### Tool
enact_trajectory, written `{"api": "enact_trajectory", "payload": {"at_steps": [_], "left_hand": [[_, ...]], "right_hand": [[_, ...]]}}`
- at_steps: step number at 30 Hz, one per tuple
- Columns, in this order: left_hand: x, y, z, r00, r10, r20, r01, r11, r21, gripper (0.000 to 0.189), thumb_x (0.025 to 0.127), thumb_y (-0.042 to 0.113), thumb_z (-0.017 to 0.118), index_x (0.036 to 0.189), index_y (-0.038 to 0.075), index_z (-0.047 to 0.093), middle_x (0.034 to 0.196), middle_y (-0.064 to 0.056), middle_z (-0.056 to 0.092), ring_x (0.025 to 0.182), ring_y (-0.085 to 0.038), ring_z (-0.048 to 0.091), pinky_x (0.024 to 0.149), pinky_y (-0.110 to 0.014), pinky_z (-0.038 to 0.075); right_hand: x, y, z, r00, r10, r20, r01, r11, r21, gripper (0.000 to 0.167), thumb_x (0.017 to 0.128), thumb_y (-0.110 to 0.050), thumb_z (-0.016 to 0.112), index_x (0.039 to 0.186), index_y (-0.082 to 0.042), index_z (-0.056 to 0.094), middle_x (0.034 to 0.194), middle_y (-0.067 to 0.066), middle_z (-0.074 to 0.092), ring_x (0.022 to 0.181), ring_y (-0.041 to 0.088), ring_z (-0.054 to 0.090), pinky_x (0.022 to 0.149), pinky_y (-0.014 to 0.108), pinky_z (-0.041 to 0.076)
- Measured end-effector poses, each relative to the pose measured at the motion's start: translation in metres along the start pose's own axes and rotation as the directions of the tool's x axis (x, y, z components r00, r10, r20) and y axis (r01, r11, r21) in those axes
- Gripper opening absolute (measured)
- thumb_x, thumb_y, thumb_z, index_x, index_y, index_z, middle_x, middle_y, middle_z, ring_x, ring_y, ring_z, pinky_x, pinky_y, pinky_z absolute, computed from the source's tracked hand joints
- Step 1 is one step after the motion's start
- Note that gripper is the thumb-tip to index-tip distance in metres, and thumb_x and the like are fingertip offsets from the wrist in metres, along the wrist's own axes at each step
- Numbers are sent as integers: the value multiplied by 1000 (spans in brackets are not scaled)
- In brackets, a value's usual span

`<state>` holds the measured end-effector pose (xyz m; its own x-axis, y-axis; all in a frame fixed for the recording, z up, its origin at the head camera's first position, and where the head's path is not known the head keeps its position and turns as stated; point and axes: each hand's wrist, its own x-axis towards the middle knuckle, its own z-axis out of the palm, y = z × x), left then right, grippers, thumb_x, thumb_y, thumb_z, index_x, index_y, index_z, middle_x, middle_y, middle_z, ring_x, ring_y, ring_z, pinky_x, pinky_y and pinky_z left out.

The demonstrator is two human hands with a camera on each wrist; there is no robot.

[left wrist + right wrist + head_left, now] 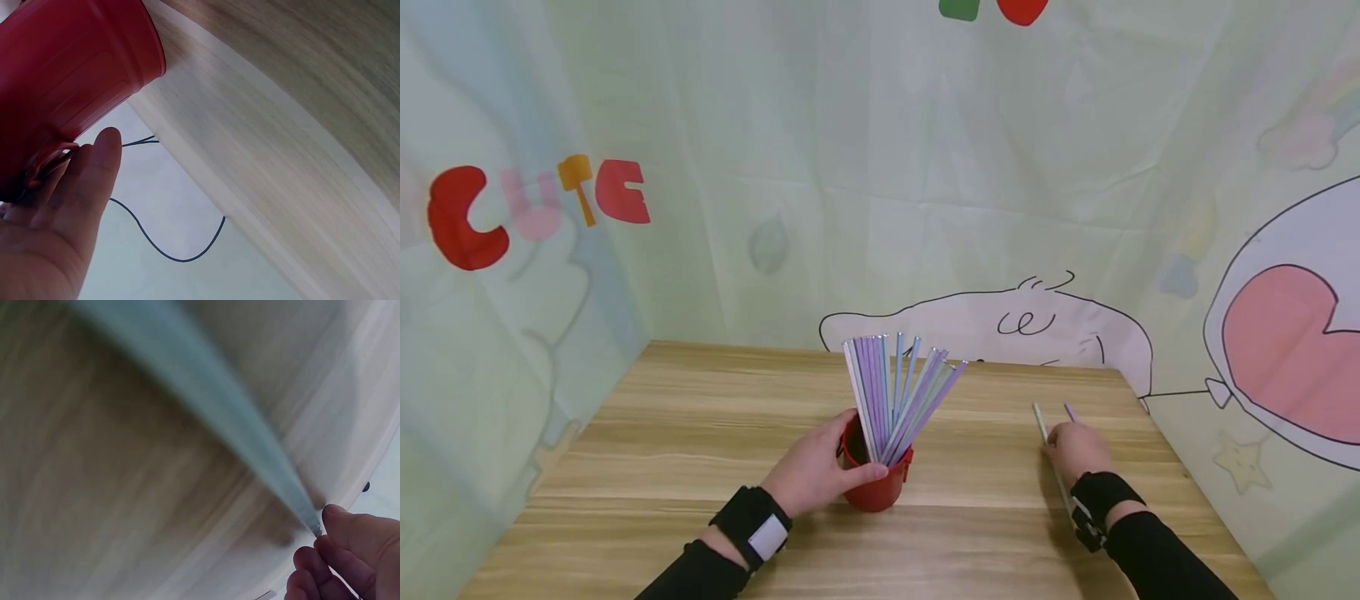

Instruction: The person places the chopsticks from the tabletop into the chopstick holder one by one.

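Near the middle of the table stands a small red bucket [880, 496], holding a fan of purple, blue and whitish straws [895, 400] that lean various ways. My left hand [816, 471] grips the bucket from its left side, thumb by the near rim; in the left wrist view its fingers lie at the bucket's handle [47, 162]. Toward the table's right side, my right hand [1081, 450] pinches a pale green straw [219, 412] between thumb and fingertips. A purple straw [1070, 411] shows just beyond that hand, mostly hidden by it.
A wood-grain table [700, 417] carries all this. Behind and beside it hangs a pale printed curtain [887, 208] with cartoon shapes and letters, meeting the table's back edge.
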<state>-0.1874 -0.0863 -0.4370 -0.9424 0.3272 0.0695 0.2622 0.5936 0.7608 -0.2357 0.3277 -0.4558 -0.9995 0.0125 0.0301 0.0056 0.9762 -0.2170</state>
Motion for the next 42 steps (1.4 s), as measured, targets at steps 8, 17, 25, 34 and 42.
{"api": "enact_trajectory", "payload": {"at_steps": [8,17,25,34,42], "left_hand": [[0,0,0,1000,-1,2,1,1000,-6,97,79,67,76,156,23,38,151,-6,55,133,-31,58,107,-59,49],[1,0,0,1000,0,6,0,1000,-13,96,79,66,76,156,24,38,151,-4,55,133,-30,58,108,-59,49],[2,1,-1,1000,7,5,-7,1000,-15,95,80,65,77,156,25,38,150,-3,55,133,-30,58,108,-58,49],[1,1,0,1000,9,5,-9,1000,-15,95,80,65,77,156,23,39,150,-4,55,133,-30,58,107,-58,49],[1,1,0,1000,11,4,-11,1000,-21,94,80,63,77,155,22,39,150,-5,55,133,-31,58,107,-59,49]], "right_hand": [[0,-6,4,1000,-13,-6,13,999,40,12,90,-13,74,83,-5,68,78,6,68,71,23,59,65,40,50],[3,-19,9,999,-21,43,17,997,79,7,87,-8,71,90,-2,67,79,7,68,70,22,58,61,36,50],[4,-35,1,993,13,116,-26,993,115,36,90,-12,71,121,1,61,90,10,69,74,20,62,63,34,51],[2,-51,-20,999,-21,31,13,973,229,39,94,-11,63,129,7,63,98,17,72,76,21,62,85,47,56],[-6,-67,-45,999,36,-18,-22,858,514,37,97,-10,60,130,6,55,103,19,63,77,19,67,63,29,58]]}}
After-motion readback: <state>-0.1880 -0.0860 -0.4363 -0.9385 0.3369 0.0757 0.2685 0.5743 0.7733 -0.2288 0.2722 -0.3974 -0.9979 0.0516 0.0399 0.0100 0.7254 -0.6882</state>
